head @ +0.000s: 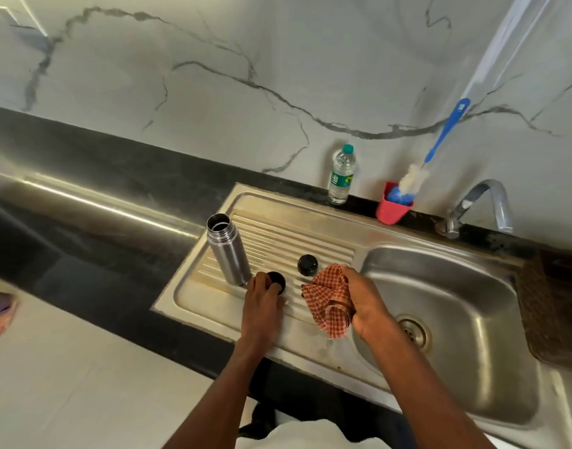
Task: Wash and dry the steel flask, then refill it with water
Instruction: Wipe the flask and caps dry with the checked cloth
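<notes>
The steel flask (228,249) stands upright and uncapped on the ribbed drainboard (278,234) of the sink unit. My left hand (262,303) grips a round black cap (278,280) just right of the flask's base. A second black lid (308,265) sits on the drainboard behind it. My right hand (365,299) holds a bunched orange checked cloth (330,299) over the edge between drainboard and basin.
The sink basin (446,319) with its drain lies to the right, under a steel tap (485,205). At the wall stand a plastic water bottle (342,175) and a pink cup (393,205) holding a blue bottle brush (440,140). A brown mat (553,306) lies at far right.
</notes>
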Demonstrator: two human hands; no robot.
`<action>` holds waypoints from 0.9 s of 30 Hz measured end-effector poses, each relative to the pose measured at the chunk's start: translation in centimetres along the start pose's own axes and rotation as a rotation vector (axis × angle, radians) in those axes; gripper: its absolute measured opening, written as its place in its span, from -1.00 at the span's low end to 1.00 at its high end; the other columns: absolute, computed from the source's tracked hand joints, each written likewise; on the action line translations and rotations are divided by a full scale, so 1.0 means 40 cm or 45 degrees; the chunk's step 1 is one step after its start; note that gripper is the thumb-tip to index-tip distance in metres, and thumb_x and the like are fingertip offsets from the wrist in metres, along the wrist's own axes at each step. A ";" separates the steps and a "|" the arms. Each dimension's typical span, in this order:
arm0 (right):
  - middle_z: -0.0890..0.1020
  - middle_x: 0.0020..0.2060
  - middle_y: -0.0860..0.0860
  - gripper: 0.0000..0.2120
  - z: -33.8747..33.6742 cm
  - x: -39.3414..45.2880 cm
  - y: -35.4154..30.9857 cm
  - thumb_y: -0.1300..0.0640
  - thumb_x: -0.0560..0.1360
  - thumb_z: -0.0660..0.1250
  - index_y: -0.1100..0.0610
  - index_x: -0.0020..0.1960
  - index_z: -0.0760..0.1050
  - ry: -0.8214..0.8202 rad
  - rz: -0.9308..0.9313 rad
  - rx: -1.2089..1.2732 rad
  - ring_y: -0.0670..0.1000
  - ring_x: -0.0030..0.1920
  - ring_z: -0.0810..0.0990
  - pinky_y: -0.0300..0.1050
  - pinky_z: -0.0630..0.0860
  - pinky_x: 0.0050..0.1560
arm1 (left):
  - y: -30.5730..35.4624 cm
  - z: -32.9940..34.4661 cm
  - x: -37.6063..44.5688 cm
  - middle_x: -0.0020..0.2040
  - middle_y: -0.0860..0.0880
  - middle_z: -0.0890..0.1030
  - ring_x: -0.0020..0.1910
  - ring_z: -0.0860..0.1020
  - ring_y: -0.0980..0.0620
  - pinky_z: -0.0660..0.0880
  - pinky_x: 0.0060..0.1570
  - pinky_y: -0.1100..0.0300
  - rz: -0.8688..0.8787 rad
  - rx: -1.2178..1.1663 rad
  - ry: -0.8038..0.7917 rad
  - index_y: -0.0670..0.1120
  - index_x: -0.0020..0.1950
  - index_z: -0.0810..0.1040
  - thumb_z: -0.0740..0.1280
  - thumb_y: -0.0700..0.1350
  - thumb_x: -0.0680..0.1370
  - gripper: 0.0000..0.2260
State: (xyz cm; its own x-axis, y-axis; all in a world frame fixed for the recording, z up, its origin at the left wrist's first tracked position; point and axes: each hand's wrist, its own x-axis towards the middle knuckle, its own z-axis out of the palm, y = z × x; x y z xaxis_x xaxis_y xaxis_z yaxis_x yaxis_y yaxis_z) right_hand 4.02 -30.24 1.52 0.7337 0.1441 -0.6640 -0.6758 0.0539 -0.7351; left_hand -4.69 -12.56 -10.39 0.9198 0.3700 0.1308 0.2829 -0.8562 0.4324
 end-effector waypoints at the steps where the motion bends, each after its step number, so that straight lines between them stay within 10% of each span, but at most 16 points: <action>1: 0.75 -0.09 0.22 -0.74 -0.001 0.003 -0.001 0.03 0.63 0.37 0.24 0.09 0.66 -0.006 0.002 0.022 0.19 -0.12 0.74 0.09 0.68 0.01 | 0.000 -0.005 0.001 0.25 -0.04 0.48 0.25 0.44 -0.07 0.50 0.22 0.03 0.025 -0.015 0.019 -0.10 0.26 0.63 0.48 -0.03 0.56 -0.70; 8: 0.72 0.02 0.31 -0.70 -0.052 0.017 -0.017 0.33 0.46 0.48 0.32 0.18 0.57 0.013 0.059 0.238 0.27 -0.03 0.72 0.21 0.65 0.12 | 0.101 -0.058 0.093 0.25 -0.03 0.54 0.24 0.49 -0.03 0.52 0.21 0.03 0.042 -0.257 0.222 -0.04 0.34 0.58 0.49 -0.07 0.58 -0.66; 14: 0.71 0.05 0.33 -0.66 -0.114 0.016 -0.036 0.40 0.41 0.48 0.36 0.17 0.58 0.096 0.078 0.392 0.34 0.10 0.69 0.30 0.60 0.22 | 0.191 -0.022 0.228 0.52 0.01 0.42 0.53 0.34 -0.08 0.16 0.47 -0.19 0.072 0.127 -0.336 0.09 0.61 0.32 0.43 0.00 0.58 -0.39; 19: 0.70 0.08 0.34 -0.41 -0.170 0.012 -0.046 0.40 0.24 0.53 0.36 0.26 0.55 0.149 0.093 0.482 0.36 0.11 0.69 0.35 0.60 0.19 | 0.186 0.022 0.279 0.31 0.03 0.54 0.27 0.57 -0.08 0.26 0.32 -0.11 0.031 0.148 -0.395 0.10 0.42 0.52 0.40 -0.07 0.58 -0.59; 23: 0.70 0.09 0.32 -0.39 -0.218 0.020 -0.047 0.40 0.27 0.53 0.33 0.31 0.52 0.195 0.134 0.548 0.35 0.12 0.69 0.40 0.58 0.20 | 0.203 0.025 0.280 0.24 -0.04 0.59 0.19 0.62 -0.11 0.51 0.15 0.10 -0.214 -0.478 -0.273 -0.02 0.33 0.61 0.48 -0.13 0.56 -0.67; 27: 0.71 0.08 0.30 -0.53 -0.251 0.002 -0.059 0.40 0.39 0.47 0.32 0.30 0.53 0.204 0.137 0.630 0.33 0.13 0.69 0.36 0.58 0.21 | 0.265 -0.019 0.268 0.20 -0.26 0.69 0.14 0.68 -0.22 0.66 0.04 0.04 -0.757 -1.918 -0.388 -0.14 0.21 0.62 0.53 -0.26 0.51 -0.71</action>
State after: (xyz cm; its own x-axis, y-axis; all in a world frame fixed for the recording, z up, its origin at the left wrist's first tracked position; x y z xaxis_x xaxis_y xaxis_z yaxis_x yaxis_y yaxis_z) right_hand 6.36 -40.29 1.82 0.6340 0.0239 -0.7730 -0.6717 0.5124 -0.5350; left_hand 7.95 -17.41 -3.71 0.8535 0.2620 -0.4505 0.2586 0.5375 0.8026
